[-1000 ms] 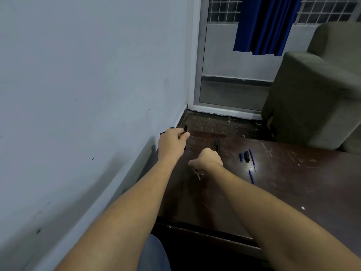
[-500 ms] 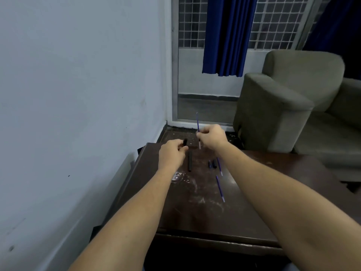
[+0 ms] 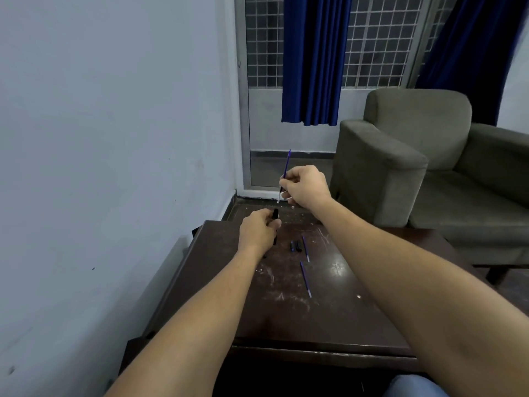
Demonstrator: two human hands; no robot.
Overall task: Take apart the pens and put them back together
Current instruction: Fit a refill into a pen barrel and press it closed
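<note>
At the centre of the frame, above the dark table's (image 3: 343, 325) far edge, the left hand (image 3: 259, 232) curls its fingers round a black pen barrel (image 3: 275, 214). Up and to the right, the right hand (image 3: 306, 186) pinches a blue refill (image 3: 286, 167), held nearly upright. Further right, small pen pieces (image 3: 296, 246), a far loose refill (image 3: 305, 249) and a near loose refill (image 3: 305, 279) lie on the tabletop.

We see only the two ends of the black barrel (image 3: 275, 214); the left hand (image 3: 257, 232) covers its middle. The right hand (image 3: 306, 186) hides a section of the blue refill (image 3: 287, 164). The small dark parts (image 3: 296, 246) on the tabletop (image 3: 329, 325) are too small to identify. Both forearms run off the lower edge.
</note>
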